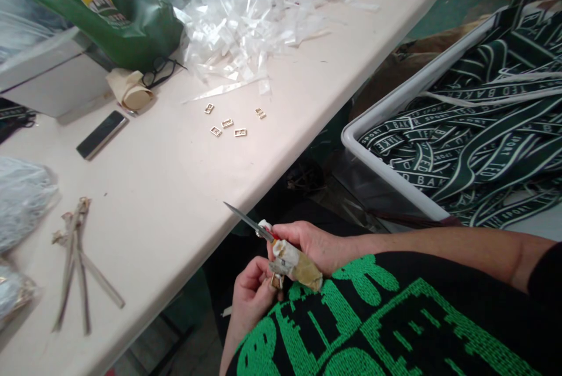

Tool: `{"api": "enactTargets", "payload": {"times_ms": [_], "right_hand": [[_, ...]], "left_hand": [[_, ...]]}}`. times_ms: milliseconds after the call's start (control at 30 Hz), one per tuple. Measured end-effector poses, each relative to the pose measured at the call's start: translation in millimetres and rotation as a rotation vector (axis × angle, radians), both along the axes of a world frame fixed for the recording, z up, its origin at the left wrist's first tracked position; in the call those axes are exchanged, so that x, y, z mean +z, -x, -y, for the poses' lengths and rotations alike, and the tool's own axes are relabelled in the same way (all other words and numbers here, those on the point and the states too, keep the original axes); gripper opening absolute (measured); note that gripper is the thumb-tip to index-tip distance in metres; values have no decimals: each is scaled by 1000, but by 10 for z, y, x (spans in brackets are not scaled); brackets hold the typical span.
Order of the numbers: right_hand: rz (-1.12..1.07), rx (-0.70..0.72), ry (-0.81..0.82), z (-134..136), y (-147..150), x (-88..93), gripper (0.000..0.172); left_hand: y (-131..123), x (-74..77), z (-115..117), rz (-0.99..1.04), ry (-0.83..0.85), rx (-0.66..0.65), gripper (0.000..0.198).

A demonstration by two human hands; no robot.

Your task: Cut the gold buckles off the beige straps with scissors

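Close to the lap, my right hand (314,247) is closed round a pair of scissors (250,221) whose pointed blades aim up and left past the table edge. Some of its fingers are wrapped in whitish and yellowish tape (301,265). My left hand (254,291), lower and to the left, pinches a small gold buckle (276,281) with a bit of greyish strap at it. The two hands almost touch. Several gold buckles (227,123) lie loose on the white table (167,188).
Clear plastic scraps (246,30) are heaped at the table's back, beside a green bag (127,19) and glasses (160,71). A phone (102,134) and beige straps (76,265) lie left. At right, a white bin (395,183) holds lettered green straps (474,147).
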State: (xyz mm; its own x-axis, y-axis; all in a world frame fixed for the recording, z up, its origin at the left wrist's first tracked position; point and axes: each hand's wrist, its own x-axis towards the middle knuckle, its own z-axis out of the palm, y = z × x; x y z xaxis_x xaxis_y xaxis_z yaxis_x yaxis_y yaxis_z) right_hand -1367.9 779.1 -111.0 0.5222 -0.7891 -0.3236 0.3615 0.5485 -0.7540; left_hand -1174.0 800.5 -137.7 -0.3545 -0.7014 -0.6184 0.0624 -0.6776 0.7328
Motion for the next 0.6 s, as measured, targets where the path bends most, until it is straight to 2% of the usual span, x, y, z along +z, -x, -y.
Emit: {"api": "enactTargets", "payload": {"times_ms": [67, 333, 467, 600], "right_hand": [[-23, -15, 12, -34, 7, -11, 44], [-90, -32, -4, -83, 30, -129, 26], [-198, -16, 18, -17, 33, -161, 24], [-139, 3, -5, 42, 38, -69, 24]], "left_hand": [[-6, 5, -22, -5, 1, -40, 48], [51, 77, -103, 11, -52, 47, 45], [29, 0, -35, 6, -61, 19, 47], [13, -63, -2, -5, -43, 36, 51]]}}
